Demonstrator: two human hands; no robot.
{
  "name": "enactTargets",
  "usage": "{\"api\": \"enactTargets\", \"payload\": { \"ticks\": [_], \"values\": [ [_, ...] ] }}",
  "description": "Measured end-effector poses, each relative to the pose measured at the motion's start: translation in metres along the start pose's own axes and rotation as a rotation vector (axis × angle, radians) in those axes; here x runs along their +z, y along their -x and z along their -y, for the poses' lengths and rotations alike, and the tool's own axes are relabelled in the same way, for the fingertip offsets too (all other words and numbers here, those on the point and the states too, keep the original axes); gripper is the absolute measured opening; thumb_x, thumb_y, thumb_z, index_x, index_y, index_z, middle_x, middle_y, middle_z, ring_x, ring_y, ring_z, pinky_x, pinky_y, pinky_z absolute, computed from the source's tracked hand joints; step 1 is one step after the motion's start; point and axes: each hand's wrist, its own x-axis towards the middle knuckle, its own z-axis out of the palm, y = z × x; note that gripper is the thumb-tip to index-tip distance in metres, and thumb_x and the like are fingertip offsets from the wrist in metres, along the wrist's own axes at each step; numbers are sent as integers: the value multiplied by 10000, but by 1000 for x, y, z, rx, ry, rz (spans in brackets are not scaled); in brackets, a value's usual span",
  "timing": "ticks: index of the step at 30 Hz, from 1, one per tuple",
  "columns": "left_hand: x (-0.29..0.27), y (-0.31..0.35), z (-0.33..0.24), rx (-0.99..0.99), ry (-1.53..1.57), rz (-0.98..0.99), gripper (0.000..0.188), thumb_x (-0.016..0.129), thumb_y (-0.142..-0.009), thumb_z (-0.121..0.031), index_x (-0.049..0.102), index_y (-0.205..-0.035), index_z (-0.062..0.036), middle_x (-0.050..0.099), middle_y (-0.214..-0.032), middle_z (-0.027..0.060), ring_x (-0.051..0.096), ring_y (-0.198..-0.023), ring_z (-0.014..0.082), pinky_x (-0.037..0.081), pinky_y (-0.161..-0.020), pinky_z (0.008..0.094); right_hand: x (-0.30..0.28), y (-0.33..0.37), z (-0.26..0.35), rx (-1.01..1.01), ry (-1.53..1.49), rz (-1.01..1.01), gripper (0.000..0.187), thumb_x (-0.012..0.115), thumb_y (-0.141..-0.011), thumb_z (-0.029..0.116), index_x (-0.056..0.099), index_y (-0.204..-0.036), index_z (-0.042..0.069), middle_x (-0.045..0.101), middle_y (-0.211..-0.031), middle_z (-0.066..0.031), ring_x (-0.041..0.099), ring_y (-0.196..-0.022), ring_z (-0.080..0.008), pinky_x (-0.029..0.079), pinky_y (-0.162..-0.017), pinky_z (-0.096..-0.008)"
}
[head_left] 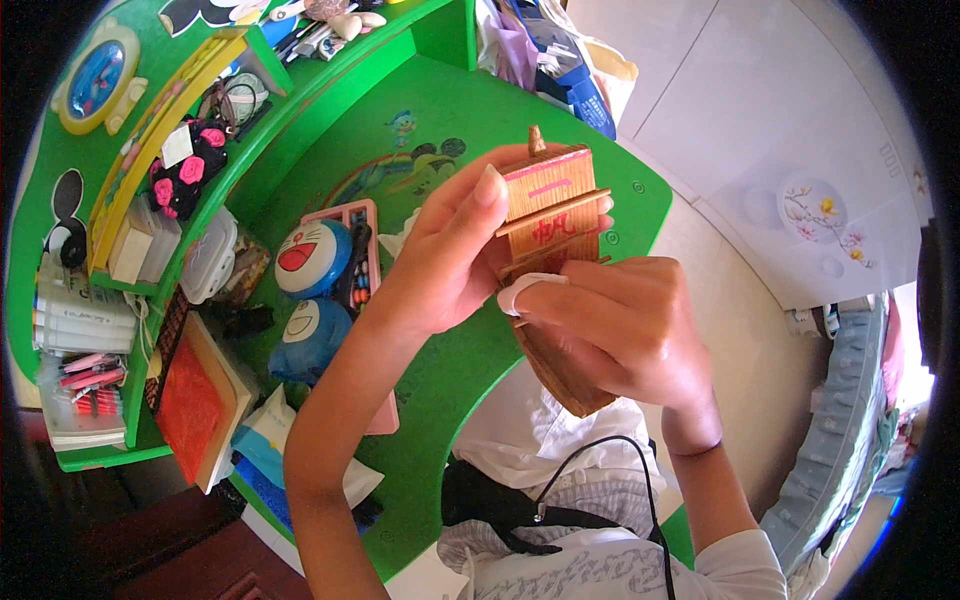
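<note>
A brown wooden model sailboat (565,375) is held up above the desk's right part, tilted, with its slatted sail (553,192) at the top. Red markings show on the sail, and a short mast tip pokes out above it. My left hand (455,230) is closed round the sail's left side, its thumb on the front edge and its other fingers behind. My right hand (620,325) is closed at the boat's lower sail, against the wood. A small white wipe (528,290) lies over its fingertip; how far it reaches under the fingers is hidden.
The green desk (440,375) curves round me. On it are a pink tray (375,260), blue-and-white cartoon figures (315,258), a soft tissue pack (268,435) and a red-faced board (190,400). A crowded shelf (165,150) stands left; bags (570,70) hang beyond the desk's far edge.
</note>
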Motion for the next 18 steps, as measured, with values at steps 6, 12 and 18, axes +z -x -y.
{"api": "enactTargets", "payload": {
  "ticks": [6,12,18],
  "values": [
    [-4,-1,0,-10,17,20,537,393,-889,-391,335,-1224,25,492,-1118,191,524,-1025,267,430,-879,376,-1,4,-8,16,-71,-51,196,634,-615,37,603,-804,80,533,-589,-34,516,-463,-207,362,-396,-298],
    [-2,-3,-1,-4,-3,24,535,392,-889,-394,342,-1219,23,500,-1114,177,528,-1021,250,432,-878,367,-8,9,-18,30,-97,22,251,609,-638,72,590,-884,117,554,-661,-25,546,-517,-217,423,-445,-314],
    [-4,0,-1,-75,-209,-79,820,434,-752,-622,284,-1280,-13,471,-1165,190,504,-1047,306,425,-881,425,-9,11,-21,87,-105,-32,117,616,-687,5,605,-789,60,562,-605,-70,536,-487,-232,390,-430,-296]
  ]
}}
